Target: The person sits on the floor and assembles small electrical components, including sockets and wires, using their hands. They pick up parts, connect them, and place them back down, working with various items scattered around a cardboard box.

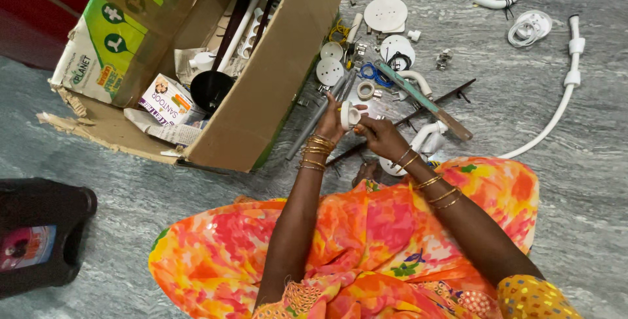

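The small white round part (348, 115) sits right between both hands above the floor — the left hand (331, 121) grips it, the right hand (378, 134) pinches beside it.

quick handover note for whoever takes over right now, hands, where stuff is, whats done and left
Left hand: gripping a small white round fitting.
Right hand: at the same fitting, fingertips on its side.
Around: open cardboard box on its side with pipes inside; white round plates, tape rolls and a white hose on the grey floor.
Done: parts spread out.
Left: the fitting is in hand, joined to nothing visible.
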